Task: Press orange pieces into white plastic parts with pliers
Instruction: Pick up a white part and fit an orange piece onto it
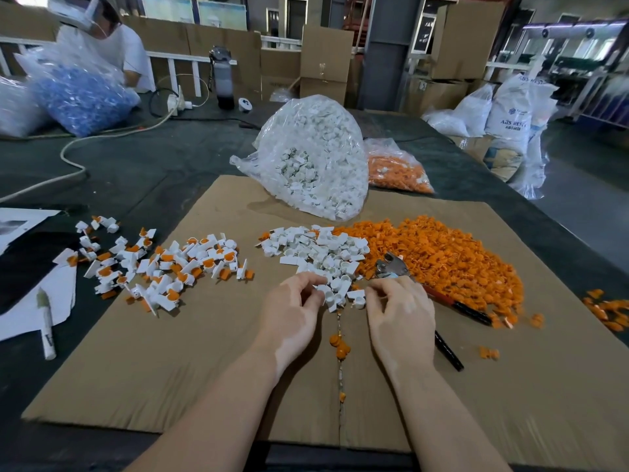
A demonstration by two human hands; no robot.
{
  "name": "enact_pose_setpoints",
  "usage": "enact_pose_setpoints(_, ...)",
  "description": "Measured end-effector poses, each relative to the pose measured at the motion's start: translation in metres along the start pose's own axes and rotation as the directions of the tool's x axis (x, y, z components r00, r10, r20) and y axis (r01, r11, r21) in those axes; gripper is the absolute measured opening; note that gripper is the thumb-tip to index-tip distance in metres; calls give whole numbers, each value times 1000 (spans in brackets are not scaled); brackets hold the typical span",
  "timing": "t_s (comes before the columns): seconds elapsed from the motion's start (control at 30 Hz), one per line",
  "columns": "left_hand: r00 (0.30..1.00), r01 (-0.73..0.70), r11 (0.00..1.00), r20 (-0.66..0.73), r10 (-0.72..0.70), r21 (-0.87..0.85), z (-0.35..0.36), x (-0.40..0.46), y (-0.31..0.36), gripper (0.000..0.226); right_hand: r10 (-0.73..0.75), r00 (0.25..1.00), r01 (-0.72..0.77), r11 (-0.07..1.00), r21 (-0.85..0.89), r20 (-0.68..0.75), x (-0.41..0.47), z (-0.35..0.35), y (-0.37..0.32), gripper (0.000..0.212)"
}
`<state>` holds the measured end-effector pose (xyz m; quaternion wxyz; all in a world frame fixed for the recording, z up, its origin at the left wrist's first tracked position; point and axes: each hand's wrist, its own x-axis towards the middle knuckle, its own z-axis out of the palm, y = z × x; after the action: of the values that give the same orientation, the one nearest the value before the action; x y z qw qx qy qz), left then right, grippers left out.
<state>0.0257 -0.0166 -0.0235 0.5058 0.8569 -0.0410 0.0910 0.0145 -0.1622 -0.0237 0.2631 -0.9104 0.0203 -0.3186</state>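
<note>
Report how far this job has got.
Done: a pile of assembled parts, white with orange pressed in, lies at the left. In hand: the left hand and right hand pick at the white parts; the pliers lie unused. Left: the big orange pile and a full bag of white parts.

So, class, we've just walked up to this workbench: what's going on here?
A person is assembling small plastic parts on a cardboard sheet. Both hands work at the near edge of the white pile: the left hand picks among white pieces, and the right hand pinches one. The pliers lie unused by the orange pile. Finished white-and-orange parts sit in a heap to the left, and bags of more stock stand behind.
</note>
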Motion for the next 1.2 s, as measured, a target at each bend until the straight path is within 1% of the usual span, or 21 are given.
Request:
enact_pose_setpoints(0.07,1000,-7,1000,1,7,17,1,0,0,18,9,1000,-6,994,-113,26,1,3,-1,14)
enact_pose_setpoints(0.13,1000,-9,1000,-1,9,27,2,1,-1,18,51,990,-20,972,-232,129,2,5,-2,25)
enact_pose_setpoints(0.17,1000,-9,1000,-2,9,30,2,1,-1,18,57,986,-15,966,-259,155,2,6,-1,27)
enact_pose_setpoints(0.33,1000,-11,998,-8,11,65,3,1,-1,18,52,992,-28,978,-206,112,2,8,0,19)
enact_pose_setpoints(0.47,1000,-11,998,-2,11,68,3,1,-1,18,50,995,-27,964,-263,81,4,10,-4,20)
enact_pose_setpoints(0.57,1000,-17,996,0,17,83,3,1,0,19,62,985,-3,937,-349,159,5,12,-4,25)
enact_pose_setpoints(0.67,1000,-23,996,6,22,88,4,0,0,19,73,976,3,938,-347,206,8,12,0,24)
enact_pose_setpoints(0.73,1000,-28,996,10,27,86,3,0,1,19,63,982,-14,964,-264,180,9,10,0,19)
enact_pose_setpoints(0.8,999,-35,996,16,34,81,3,0,0,19,6,995,5,994,-111,102,8,7,-2,13)
enact_pose_setpoints(0.87,999,-41,997,20,40,72,2,0,0,18,-48,998,46,998,44,43,5,4,-3,8)
enact_pose_setpoints(0.97,999,-41,997,23,40,61,2,0,0,16,-51,996,35,976,215,68,2,0,-5,10)
enact_pose_setpoints(1.03,999,-42,998,22,41,44,1,0,0,15,-38,995,8,949,316,89,1,-2,-5,15)
enact_pose_setpoints(1.13,998,-54,998,21,53,23,1,-1,1,16,58,984,-130,876,464,166,1,-4,-5,20)
enact_pose_setpoints(1.2,999,-48,999,15,48,3,0,0,2,18,120,964,-234,808,540,238,2,-5,-5,18)
